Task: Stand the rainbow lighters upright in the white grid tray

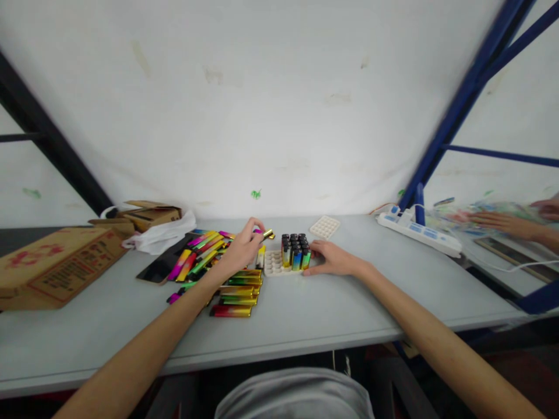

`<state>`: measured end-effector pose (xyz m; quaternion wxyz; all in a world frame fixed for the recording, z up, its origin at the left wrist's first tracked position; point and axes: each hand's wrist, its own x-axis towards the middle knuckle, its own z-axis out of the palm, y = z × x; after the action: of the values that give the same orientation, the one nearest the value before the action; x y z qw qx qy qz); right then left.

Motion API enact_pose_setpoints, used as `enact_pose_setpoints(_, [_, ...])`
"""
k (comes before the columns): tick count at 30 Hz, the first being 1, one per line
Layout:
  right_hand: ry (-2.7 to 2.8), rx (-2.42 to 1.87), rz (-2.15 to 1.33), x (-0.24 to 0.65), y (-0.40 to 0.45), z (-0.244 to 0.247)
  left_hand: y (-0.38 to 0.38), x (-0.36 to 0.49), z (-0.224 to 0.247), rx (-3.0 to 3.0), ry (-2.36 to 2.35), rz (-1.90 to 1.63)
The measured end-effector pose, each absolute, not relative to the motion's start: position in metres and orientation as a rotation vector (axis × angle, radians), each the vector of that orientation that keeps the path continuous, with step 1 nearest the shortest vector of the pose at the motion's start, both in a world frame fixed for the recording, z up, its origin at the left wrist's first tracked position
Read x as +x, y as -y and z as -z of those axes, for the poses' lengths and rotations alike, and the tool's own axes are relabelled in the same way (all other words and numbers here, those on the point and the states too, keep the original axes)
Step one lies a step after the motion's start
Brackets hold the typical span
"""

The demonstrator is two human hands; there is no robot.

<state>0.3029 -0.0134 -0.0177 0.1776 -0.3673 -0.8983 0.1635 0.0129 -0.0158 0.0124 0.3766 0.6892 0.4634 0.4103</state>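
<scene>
A cream tray with round wells (273,265) lies flat at the middle of the table. Several upright colourful tubes with black tops (297,253) fill its right part. My right hand (329,258) rests at the tray's right end, thumb and fingers apart around the end beside the tubes. Over the tray's left side, my left hand (245,247) pinches a shiny gold-ended tube (267,234), held tilted. Many similar tubes in pink, yellow, green and red (203,253) lie in a pile to the left, partly under my left forearm. Another yellow tube (261,257) stands by the tray's left edge.
A second cream tray (324,227) lies behind. Cardboard boxes (61,262) and a white plastic bag (163,235) are at the left. A white power strip (419,233) sits at the right, near blue frame bars (458,105). Another person's hands (506,224) are at far right.
</scene>
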Motion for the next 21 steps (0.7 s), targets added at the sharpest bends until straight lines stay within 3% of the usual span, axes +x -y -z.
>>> enact_pose_setpoints(13, [2.549,-1.042,-0.472,0.303,0.013,0.017,0.015,0.017,-0.014,1.912,-1.098,-1.158])
enact_pose_setpoints(21, [2.542,-1.039,-0.455,0.304,0.012,0.020,0.022,0.027,-0.015,1.264,-0.753,-1.033])
